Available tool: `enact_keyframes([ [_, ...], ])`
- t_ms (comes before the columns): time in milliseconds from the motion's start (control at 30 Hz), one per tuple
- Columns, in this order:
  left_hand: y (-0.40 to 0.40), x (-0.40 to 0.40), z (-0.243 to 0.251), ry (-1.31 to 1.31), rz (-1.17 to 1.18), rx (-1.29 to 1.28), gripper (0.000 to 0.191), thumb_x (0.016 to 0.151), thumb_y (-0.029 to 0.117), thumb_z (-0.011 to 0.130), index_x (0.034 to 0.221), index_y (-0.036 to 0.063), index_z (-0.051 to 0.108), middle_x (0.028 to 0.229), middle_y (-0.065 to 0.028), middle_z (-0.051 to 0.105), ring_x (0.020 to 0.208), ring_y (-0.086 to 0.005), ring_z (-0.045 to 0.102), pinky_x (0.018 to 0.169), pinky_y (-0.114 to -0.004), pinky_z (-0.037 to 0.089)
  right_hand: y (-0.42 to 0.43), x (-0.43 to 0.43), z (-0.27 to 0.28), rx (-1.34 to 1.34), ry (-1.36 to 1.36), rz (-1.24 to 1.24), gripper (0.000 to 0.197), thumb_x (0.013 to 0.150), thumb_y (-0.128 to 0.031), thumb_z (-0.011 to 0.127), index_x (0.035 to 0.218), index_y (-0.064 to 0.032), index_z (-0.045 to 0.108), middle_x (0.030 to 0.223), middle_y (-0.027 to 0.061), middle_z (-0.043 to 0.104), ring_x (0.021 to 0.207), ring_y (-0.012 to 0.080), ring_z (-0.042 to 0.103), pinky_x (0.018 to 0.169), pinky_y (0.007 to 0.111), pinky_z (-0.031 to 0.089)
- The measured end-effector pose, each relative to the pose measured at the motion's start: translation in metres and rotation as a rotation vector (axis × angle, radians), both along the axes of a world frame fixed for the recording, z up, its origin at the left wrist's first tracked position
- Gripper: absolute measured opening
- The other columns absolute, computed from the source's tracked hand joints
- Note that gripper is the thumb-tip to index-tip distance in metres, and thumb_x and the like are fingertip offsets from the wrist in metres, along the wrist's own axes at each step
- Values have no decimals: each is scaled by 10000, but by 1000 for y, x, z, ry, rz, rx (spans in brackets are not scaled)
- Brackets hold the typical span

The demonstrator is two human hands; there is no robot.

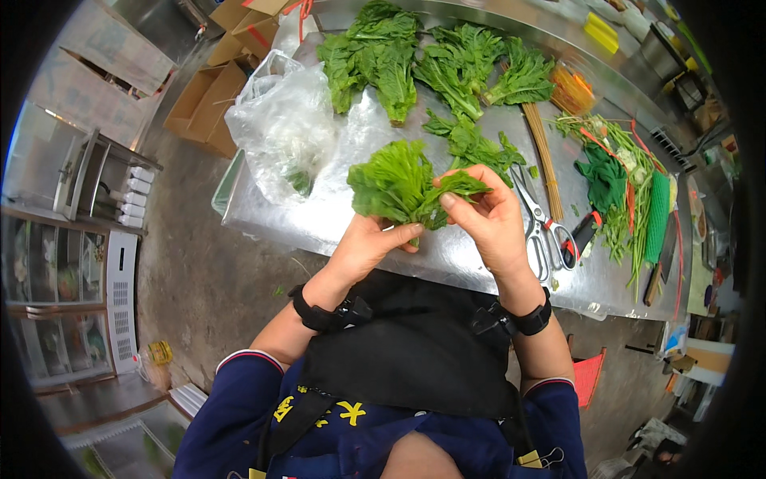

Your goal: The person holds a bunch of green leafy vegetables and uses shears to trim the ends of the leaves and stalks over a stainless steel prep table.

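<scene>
My left hand grips the base of a bunch of leafy greens above the front part of a steel table. With thumb and fingers, my right hand pinches a leaf on the right side of that bunch. Just behind my right hand lie loose leaves. A pair of kitchen scissors rests to the right of it. More heads of leafy greens lie along the back of the table. Left of the bunch sits a clear plastic bag with something green inside.
A bundle of thin sticks lies beyond the scissors. Farther right are stemmed greens, a green foam net and a knife with a wooden handle. A clear container holds orange pieces. Cardboard boxes stand left of the table.
</scene>
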State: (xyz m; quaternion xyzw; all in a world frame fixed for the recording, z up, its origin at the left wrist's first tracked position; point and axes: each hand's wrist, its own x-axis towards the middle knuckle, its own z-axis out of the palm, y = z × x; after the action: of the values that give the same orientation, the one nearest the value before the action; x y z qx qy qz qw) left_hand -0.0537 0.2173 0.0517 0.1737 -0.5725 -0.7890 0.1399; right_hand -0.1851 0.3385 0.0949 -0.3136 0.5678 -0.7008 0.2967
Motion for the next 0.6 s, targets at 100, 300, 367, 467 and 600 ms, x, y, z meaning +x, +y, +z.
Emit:
enact_keyframes([
  [100, -3, 1, 1, -26, -76, 116, 336, 843, 119, 621, 1138, -11, 525, 1010, -76, 589, 839, -151, 578, 667, -288, 532, 3, -2, 0, -63, -164, 106, 150, 821, -36, 606, 951, -34, 529, 1028, 52, 614, 812, 65, 545, 698, 219, 456],
  [300, -2, -2, 6, 11, -55, 127, 309, 843, 104, 620, 1116, -21, 544, 1031, -84, 592, 860, -148, 573, 683, -295, 525, 4, 2, -3, -180, -123, 96, 174, 821, -12, 589, 979, -32, 517, 1086, 74, 586, 894, 93, 544, 735, 238, 460],
  [367, -2, -2, 4, 16, -60, 106, 305, 845, 100, 617, 1117, -18, 544, 1027, -83, 594, 863, -145, 571, 683, -295, 522, 5, 1, -6, -200, -90, 93, 207, 822, -12, 585, 1017, -25, 517, 1125, 83, 567, 944, 99, 535, 761, 238, 459],
  [467, -1, -3, 3, 23, -23, 43, 305, 837, 88, 624, 1117, -8, 549, 1029, -71, 595, 851, -134, 569, 662, -286, 519, 5, -1, -3, -198, -113, 73, 277, 823, -18, 557, 1094, -17, 503, 1150, 92, 552, 980, 121, 531, 775, 247, 464],
  [600, 0, -3, 5, 24, 113, -88, 293, 821, 69, 639, 1094, -3, 561, 1003, -55, 608, 826, -121, 576, 635, -268, 516, 8, -6, -2, -206, -156, 54, 381, 807, -41, 514, 1184, -18, 466, 1181, 109, 525, 1008, 173, 522, 768, 274, 470],
])
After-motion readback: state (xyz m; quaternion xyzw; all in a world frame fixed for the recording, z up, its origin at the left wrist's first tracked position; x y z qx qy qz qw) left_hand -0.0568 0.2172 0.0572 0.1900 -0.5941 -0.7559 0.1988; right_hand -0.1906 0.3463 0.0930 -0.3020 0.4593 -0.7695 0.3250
